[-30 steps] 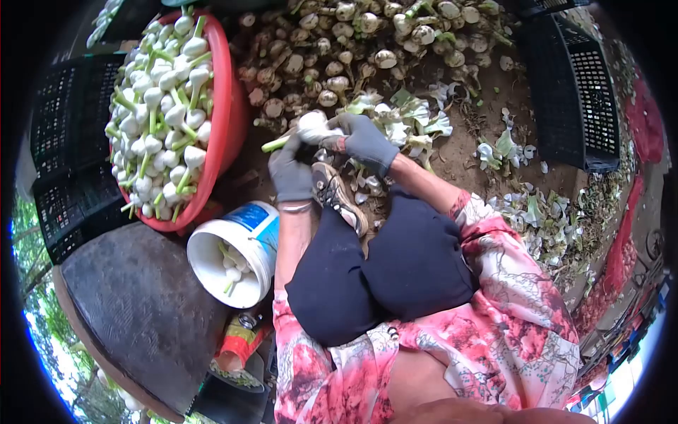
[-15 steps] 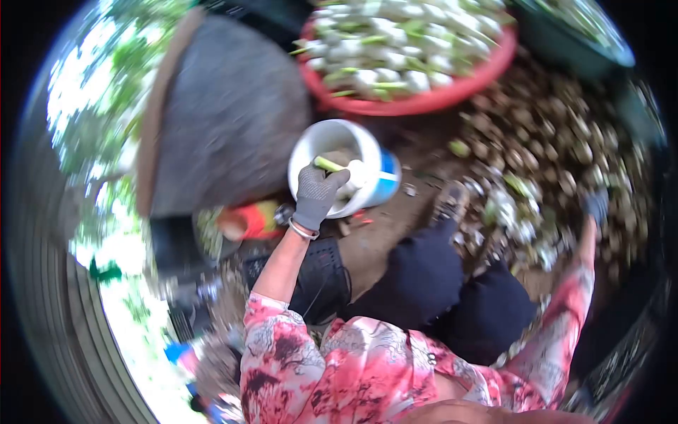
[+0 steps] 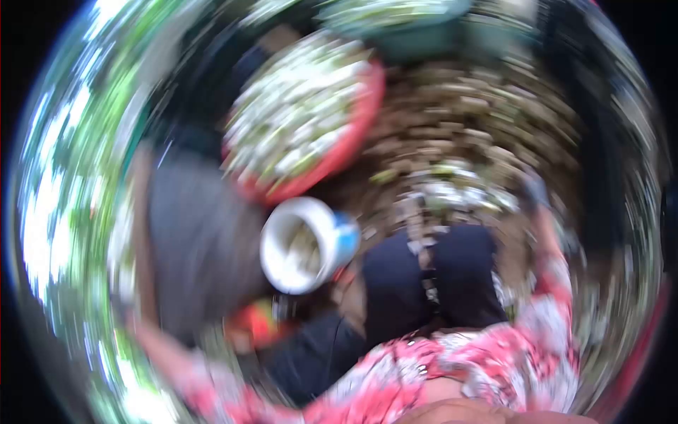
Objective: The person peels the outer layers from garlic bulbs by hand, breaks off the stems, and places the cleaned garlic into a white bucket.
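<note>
My left hand [image 3: 123,309] is stretched out at the far left, by the lower edge of the big dark grey slab [image 3: 201,240]. It is smeared by motion, so its fingers and anything in them cannot be made out. My right hand [image 3: 534,191], in a grey glove, reaches into the right side of a heap of brownish bulbs [image 3: 473,106]; blur hides its fingers. Between the slab and my knees stands a white bucket [image 3: 274,247] with a blue label, pale pieces [image 3: 304,249] inside it. White peelings [image 3: 459,189] lie in front of my feet.
A red basin [image 3: 367,106] piled with white, green-stemmed bulbs [image 3: 296,106] stands beyond the bucket. Behind it is a green tub [image 3: 424,32] of similar produce. A dark stool-like object [image 3: 318,357] and an orange-red item [image 3: 261,321] sit beside my leg.
My view has swung, shifting the basin and bucket left and down. My left hand, earlier holding a white bulb with a green stem over the bucket, has moved far left. My right hand stays at the heap.
</note>
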### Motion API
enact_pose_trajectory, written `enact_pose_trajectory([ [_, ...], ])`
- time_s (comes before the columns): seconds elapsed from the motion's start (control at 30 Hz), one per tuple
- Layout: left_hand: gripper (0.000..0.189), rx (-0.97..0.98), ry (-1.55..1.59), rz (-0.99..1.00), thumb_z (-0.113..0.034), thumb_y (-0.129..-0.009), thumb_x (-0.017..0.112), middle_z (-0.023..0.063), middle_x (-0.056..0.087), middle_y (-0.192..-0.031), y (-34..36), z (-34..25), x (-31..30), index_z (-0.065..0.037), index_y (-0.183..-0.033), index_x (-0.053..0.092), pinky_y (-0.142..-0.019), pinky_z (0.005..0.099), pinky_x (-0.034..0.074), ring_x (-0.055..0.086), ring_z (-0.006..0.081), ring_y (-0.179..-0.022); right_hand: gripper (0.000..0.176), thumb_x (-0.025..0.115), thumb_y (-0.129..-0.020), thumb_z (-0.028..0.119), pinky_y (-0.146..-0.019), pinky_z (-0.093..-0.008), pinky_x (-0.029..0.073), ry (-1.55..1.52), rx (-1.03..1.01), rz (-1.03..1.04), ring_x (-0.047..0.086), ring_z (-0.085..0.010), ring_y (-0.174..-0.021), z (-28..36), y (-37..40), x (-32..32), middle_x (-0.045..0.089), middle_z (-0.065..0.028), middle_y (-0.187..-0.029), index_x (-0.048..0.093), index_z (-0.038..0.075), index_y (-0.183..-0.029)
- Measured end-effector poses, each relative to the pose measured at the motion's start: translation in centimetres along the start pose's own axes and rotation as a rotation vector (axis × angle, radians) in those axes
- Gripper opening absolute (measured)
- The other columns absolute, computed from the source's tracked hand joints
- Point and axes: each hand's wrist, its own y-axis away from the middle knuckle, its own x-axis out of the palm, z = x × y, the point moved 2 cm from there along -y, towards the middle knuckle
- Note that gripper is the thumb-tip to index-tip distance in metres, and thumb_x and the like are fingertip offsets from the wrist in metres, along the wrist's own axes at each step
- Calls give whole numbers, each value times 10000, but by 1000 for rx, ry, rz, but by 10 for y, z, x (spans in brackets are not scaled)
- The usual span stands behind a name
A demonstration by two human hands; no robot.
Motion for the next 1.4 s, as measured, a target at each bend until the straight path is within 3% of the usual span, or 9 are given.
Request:
enact_pose_trajectory([
  [0.1,368,236,895,4,-269,-891,531,152,600,-1030,33,-203,-74,-38,-1177,520,-765,373,491,615,280,-861,508,608,-777,213,-633,-347,528,104,-122,39,593,-175,-773,16,39,8,608,-72,-914,509,95,-1261],
  [0.2,413,477,1614,536,-253,-905,519,146,569,-1099,126,-339,-186,-32,-1250,458,-795,360,489,604,270,-920,486,655,-728,103,-708,-264,527,-194,-488,86,616,-150,-852,42,57,52,624,-89,-1014,555,18,-1196],
  [0.37,440,717,2058,1561,-205,-892,570,113,564,-1111,281,-477,-361,-6,-1267,453,-768,304,497,599,212,-950,462,702,-705,105,-819,-339,493,171,-1059,-324,609,-254,-947,108,130,109,599,-158,-1037,552,25,-1135],
  [0.43,362,910,2168,1528,-166,-875,594,80,588,-1020,303,-529,-371,5,-1184,513,-697,270,499,604,155,-872,510,701,-666,68,-850,-352,474,428,-1168,-601,591,-286,-974,107,134,116,577,-171,-1058,537,28,-1147],
  [0.5,348,994,2110,1613,-189,-909,552,49,600,-943,305,-533,-381,5,-1194,504,-647,243,499,595,114,-786,483,664,-689,55,-840,-338,479,277,-1196,-270,598,-242,-980,118,166,77,596,-168,-1071,534,-1,-1151],
  [0.57,361,1014,2015,1730,-141,-840,632,32,611,-913,310,-523,-395,16,-1150,537,-640,234,503,598,94,-757,384,623,-756,69,-771,-308,499,-147,-804,78,609,-170,-886,114,169,41,639,-133,-976,552,-27,-1120],
  [0.77,516,1396,1968,984,-30,-731,670,60,600,-983,348,-520,-423,27,-1212,491,-696,210,495,576,91,-808,380,660,-813,339,-522,-281,439,26,-645,-134,493,-83,-600,116,168,10,596,-44,-676,621,-17,-942],
  [1.37,449,993,2167,1976,-157,-831,617,49,586,-980,331,-513,-405,36,-1208,468,-613,278,490,568,147,-829,338,443,-789,-32,-624,-228,419,-345,-611,32,489,-58,-702,97,167,20,580,-11,-808,557,-49,-1106],
  [1.4,391,1200,2050,1650,-118,-825,594,60,581,-998,326,-506,-417,36,-1174,506,-678,268,511,585,160,-859,333,444,-791,-26,-623,-229,419,-314,-605,-19,490,-61,-698,88,147,22,579,-10,-805,560,-48,-1103],
])
